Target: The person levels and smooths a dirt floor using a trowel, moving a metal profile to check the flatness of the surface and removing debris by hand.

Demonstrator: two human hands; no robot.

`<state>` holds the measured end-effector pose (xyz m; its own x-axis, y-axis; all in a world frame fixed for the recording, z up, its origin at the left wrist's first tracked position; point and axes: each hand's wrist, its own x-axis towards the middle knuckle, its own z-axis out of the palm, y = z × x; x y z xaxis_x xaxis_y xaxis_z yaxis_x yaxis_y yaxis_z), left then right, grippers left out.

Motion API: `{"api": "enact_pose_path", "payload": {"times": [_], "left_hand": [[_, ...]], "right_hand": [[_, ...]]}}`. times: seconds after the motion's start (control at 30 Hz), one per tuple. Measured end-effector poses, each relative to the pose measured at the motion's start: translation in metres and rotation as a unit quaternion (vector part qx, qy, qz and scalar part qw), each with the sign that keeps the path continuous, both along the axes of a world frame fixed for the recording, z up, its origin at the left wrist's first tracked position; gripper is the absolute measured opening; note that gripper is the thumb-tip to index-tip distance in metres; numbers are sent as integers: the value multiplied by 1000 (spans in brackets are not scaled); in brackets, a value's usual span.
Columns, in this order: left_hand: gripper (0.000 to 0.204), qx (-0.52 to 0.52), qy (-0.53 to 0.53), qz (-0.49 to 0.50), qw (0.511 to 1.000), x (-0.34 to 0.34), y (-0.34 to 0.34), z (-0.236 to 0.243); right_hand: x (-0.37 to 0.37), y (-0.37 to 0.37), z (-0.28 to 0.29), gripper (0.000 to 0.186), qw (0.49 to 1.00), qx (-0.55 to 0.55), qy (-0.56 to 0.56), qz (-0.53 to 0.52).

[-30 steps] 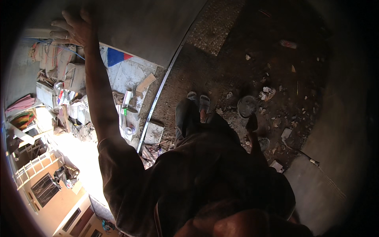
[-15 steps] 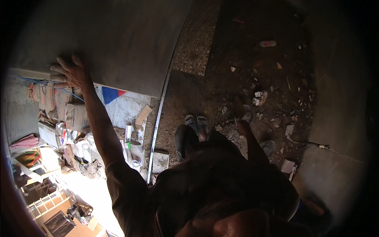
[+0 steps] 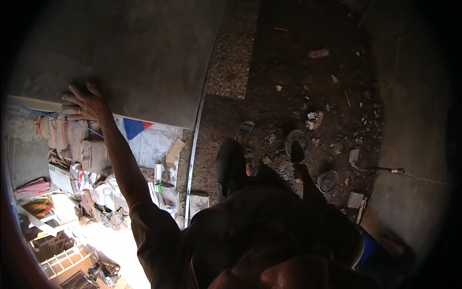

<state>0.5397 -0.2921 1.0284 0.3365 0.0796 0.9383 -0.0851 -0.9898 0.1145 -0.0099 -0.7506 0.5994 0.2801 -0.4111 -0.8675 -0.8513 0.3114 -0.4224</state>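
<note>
My left hand (image 3: 86, 103) lies with spread fingers against the edge of a dark grey plastered wall (image 3: 130, 53) at the left. Nothing shows in that hand. My right hand (image 3: 301, 171), in deep shadow, is closed round the handle of a pointed trowel (image 3: 297, 152). The trowel's dark blade points away from me, in front of a round grey pail (image 3: 291, 137) on the ground. Another round pail (image 3: 328, 181), with grey stuff in it, stands to the right of my right hand.
Rubble and litter strew the dirt floor (image 3: 284, 67). A pebbled strip (image 3: 231, 62) runs along the wall base. A long straight metal edge (image 3: 193, 154) stands left of my legs. Stacked sacks (image 3: 67, 127) and clutter fill the left side; a cable (image 3: 380, 168) lies right.
My right hand has drawn back toward me with the trowel, uncovering both pails. One foot has stepped ahead of the other. My left hand stays at the wall's edge.
</note>
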Motion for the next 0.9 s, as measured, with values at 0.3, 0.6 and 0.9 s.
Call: {"api": "enact_pose_path", "payload": {"times": [0.3,0.6,0.9], "left_hand": [[63,8,-17,-4,1000,3,-8,-1],[70,21,-21,-9,1000,5,-9,-2],[66,-18,-14,-6,1000,13,-24,-20]], "right_hand": [[-20,1,-7,14,988,67,-92,-105],[-2,8,17,15,997,-52,-4,-48],[-57,-48,-54,26,978,-146,-101,107]]}}
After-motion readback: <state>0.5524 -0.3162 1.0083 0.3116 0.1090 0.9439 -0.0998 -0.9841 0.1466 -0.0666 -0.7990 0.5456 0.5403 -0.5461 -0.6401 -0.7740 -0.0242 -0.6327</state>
